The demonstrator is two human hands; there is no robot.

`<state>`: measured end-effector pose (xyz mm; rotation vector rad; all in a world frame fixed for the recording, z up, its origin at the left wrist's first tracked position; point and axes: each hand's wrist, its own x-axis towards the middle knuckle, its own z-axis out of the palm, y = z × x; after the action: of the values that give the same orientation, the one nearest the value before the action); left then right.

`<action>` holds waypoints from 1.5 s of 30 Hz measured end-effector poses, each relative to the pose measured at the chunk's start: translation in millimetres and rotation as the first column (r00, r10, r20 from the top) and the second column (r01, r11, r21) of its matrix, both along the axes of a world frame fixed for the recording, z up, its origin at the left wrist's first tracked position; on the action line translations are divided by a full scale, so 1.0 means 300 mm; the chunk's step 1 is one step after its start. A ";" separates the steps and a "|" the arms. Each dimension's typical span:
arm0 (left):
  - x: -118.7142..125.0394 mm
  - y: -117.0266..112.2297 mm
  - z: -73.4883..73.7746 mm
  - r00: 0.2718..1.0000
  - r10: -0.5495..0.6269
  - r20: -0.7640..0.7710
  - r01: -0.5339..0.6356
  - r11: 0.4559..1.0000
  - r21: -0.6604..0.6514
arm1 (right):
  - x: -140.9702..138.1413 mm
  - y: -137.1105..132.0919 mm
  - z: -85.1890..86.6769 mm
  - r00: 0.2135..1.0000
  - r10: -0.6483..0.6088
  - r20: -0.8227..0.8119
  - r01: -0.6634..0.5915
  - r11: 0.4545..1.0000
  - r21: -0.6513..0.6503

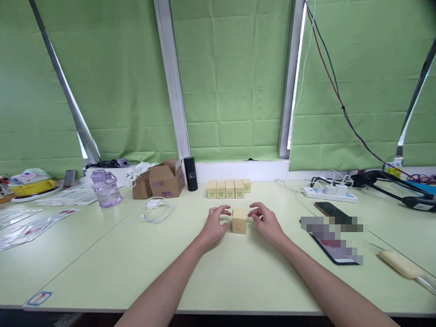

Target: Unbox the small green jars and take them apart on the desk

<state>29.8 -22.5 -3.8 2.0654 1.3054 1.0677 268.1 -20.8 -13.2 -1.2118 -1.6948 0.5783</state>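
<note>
A small tan cardboard box (239,221) stands upright on the pale table in front of me. Just left of it is my left hand (215,223), its fingers curved and thumb apart from them, holding nothing. On the box's other side my right hand (265,220) is bent towards it, thumb and fingers parted. A narrow gap seems to lie between each hand and the box. Farther back stands a row of several similar small boxes (225,189) with green-edged labels, one of them set behind at the right end.
Left: a purple water jug (105,190), a coiled white charger (156,204), an open carton (166,179) and a black tumbler (190,174). Right: a power strip (330,195), a tablet (335,247), a dark phone (332,211), a cream power bank (400,263) and a black headset (398,186).
</note>
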 end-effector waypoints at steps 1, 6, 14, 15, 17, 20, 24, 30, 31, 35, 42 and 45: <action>0.000 -0.001 -0.002 1.000 -0.018 0.017 0.019 1.000 -0.025 | 0.002 0.003 -0.002 1.000 -0.011 0.000 0.011 1.000 -0.004; 0.011 -0.004 -0.014 0.993 -0.085 0.076 0.092 0.992 -0.091 | 0.008 0.033 -0.043 1.000 0.001 -0.003 -0.001 0.999 -0.053; 0.034 -0.027 -0.001 1.000 -0.017 0.002 0.017 0.997 -0.080 | 0.004 0.111 -0.076 0.986 -0.040 0.160 0.056 0.994 -0.098; 0.034 -0.030 0.001 1.000 -0.010 -0.006 0.010 0.997 -0.080 | 0.002 0.115 -0.075 0.984 -0.044 0.174 0.062 0.993 -0.101; 0.035 -0.033 0.004 1.000 -0.005 -0.016 0.004 0.996 -0.088 | -0.001 0.118 -0.073 0.981 -0.049 0.185 0.069 0.992 -0.103; 0.041 -0.038 0.006 1.000 0.008 -0.026 -0.011 0.995 -0.099 | -0.003 0.106 -0.071 0.986 -0.047 0.161 0.062 0.994 -0.090; 0.055 -0.041 0.007 0.998 0.054 -0.035 -0.056 0.995 -0.082 | -0.002 0.076 -0.053 0.998 -0.028 0.052 0.030 0.999 -0.041; 0.066 -0.044 0.005 0.997 0.079 -0.022 -0.080 0.994 -0.072 | -0.014 0.018 0.012 0.999 -0.034 0.006 0.034 0.998 0.053; 0.069 -0.046 0.004 0.997 0.079 -0.015 -0.080 0.994 -0.072 | -0.018 0.007 0.022 1.000 -0.021 0.005 0.021 0.998 0.065; 0.079 -0.065 0.015 0.996 0.084 0.005 -0.084 0.996 0.001 | -0.036 -0.035 0.052 0.999 0.019 0.051 -0.026 0.991 0.134; 0.084 -0.091 0.049 0.984 0.120 -0.128 -0.076 0.949 0.304 | -0.063 -0.095 0.069 0.989 0.028 0.143 -0.059 0.974 0.219; 0.087 -0.090 0.044 0.972 0.146 -0.184 -0.057 0.908 0.416 | -0.071 -0.110 0.073 0.986 0.043 0.161 -0.081 0.969 0.234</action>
<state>55.9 -49.6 9.3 2.5007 1.3977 1.2852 246.8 -53.7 8.6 -1.0544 -1.8792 0.3103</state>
